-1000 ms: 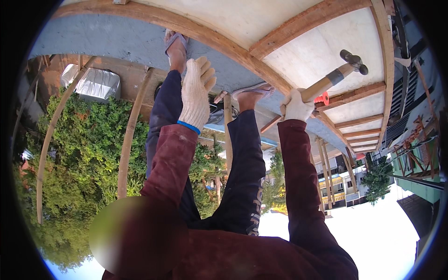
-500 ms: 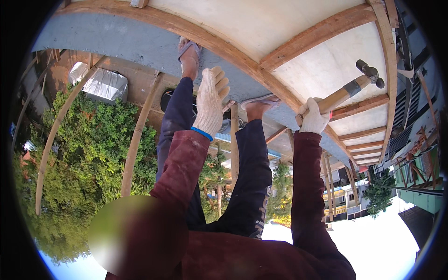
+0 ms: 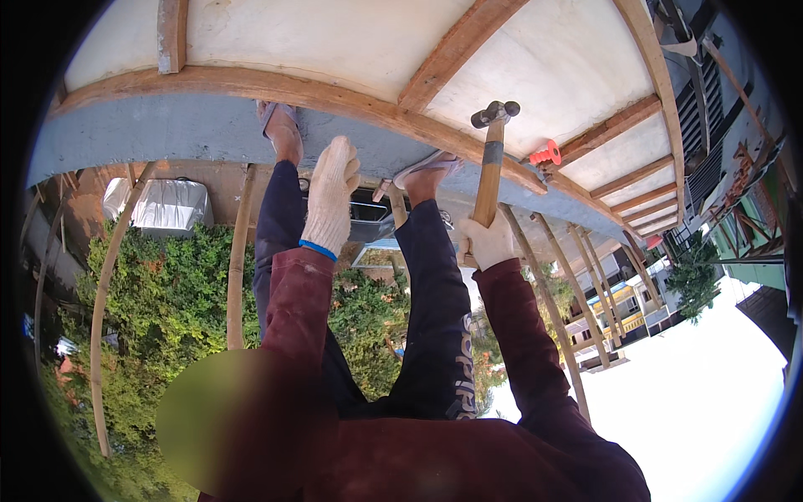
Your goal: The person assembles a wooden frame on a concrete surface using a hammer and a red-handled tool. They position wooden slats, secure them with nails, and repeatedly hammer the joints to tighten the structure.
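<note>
The person stands at the edge of a grey slab (image 3: 192,134) topped by a long wooden beam (image 3: 251,84), both feet in sandals planted on that edge. Beyond the beam lies pale sheeting crossed by more wooden battens (image 3: 456,50). Below the slab edge the scene drops away to green bushes (image 3: 159,309) on the left and a bright open street on the right, so the footing is narrow and open room lies only out over the drop.

The left hand (image 3: 330,197), in a white knit glove with a blue cuff, reaches forward with the arm stretched, fingers curled loosely near the slab edge between the two feet; whether it touches anything cannot be told.

The right hand (image 3: 488,243), also gloved, is closed in a full fist around the lower end of a hammer (image 3: 492,159). The wooden handle rises nearly upright from the fist, and the metal head sits at the top, far from the grip, over the beam. A small red object (image 3: 545,156) lies just right of the hammer.
</note>
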Motion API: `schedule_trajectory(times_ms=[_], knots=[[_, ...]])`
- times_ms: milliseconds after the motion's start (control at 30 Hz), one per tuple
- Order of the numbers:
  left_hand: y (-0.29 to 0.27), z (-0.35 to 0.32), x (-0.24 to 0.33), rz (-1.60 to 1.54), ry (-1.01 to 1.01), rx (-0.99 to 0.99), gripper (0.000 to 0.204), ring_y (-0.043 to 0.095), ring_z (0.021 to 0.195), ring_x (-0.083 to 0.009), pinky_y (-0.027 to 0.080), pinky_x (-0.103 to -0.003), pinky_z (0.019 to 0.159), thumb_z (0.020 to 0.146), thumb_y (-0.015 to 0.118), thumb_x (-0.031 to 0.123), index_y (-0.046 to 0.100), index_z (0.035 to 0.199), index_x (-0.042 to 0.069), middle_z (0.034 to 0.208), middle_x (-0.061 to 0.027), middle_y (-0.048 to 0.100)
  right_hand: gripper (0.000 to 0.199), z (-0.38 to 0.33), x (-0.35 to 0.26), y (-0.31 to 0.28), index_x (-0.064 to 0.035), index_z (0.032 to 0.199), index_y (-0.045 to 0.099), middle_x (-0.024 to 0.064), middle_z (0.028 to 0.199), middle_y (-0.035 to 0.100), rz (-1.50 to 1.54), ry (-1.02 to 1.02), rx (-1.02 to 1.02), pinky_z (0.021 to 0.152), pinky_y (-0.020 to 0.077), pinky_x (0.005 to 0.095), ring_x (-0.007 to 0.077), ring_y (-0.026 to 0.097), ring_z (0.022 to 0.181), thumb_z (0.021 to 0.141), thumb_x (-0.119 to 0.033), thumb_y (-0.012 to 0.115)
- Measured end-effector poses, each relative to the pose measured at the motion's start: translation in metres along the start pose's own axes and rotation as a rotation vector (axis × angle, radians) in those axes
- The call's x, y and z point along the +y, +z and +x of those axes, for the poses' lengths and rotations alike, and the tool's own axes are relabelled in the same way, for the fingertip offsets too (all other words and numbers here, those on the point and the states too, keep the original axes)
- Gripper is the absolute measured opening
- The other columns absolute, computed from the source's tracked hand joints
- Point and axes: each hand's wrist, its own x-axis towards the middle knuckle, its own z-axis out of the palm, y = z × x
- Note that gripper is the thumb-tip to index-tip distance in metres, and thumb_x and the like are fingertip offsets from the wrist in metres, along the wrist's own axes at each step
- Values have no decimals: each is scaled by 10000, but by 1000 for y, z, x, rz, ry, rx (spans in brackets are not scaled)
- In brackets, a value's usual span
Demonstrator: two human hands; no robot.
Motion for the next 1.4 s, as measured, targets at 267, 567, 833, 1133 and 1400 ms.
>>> schedule_trajectory(times_ms=[267, 567, 833, 1133, 1400], knots=[[53, -25, -45, -30, -285, -459, 611, 622, 1131, -278, 485, -451, 988, 1050, 597, 425, 424, 1467, 13, 1231, -138, 638, 365, -41, 29, 37, 31, 1073, 558, 174, 755, 607, -281, -223, -192, 603, 503, 411, 332, 619, 662, 879, -251, 686], [49, -21, -9, 246, -213, -239, 362, 570, 614, -121, 522, -315, 601, 961, 712, 191, 562, 1245, 25, 760, -20, 557, 897, 245, 53, -180, -49, 1481, 443, 286, 1391, 555, -557, -401, 897, 1055, 479, 464, 401, 599, 1226, 754, -430, 808], [67, -30, -14, 639, -86, -217, 900, 578, 680, -98, 515, -262, 612, 927, 684, 81, 180, 1671, 124, 1014, -57, 623, 630, 368, 64, -276, -150, 1333, 691, 150, 1310, 699, -718, -213, 788, 1020, 522, 430, 322, 674, 1194, 788, -462, 743], [53, -27, -36, 705, 54, -325, 212, 560, 676, -47, 472, -226, 594, 991, 714, 224, 715, 1080, 32, 836, 16, 629, 343, 214, -10, -228, -36, 1267, 713, 182, 1336, 674, -718, -848, 491, 1051, 496, 395, 318, 643, 1250, 977, -199, 631], [64, -125, -7, 1019, 277, -411, 465, 648, 1016, -331, 517, -402, 906, 698, 821, 471, 739, 941, 83, 994, -155, 643, 299, -69, -64, -62, -45, 1135, 745, 141, 1098, 657, -607, -1165, 3, 904, 530, 403, 321, 668, 1016, 844, -109, 747]])
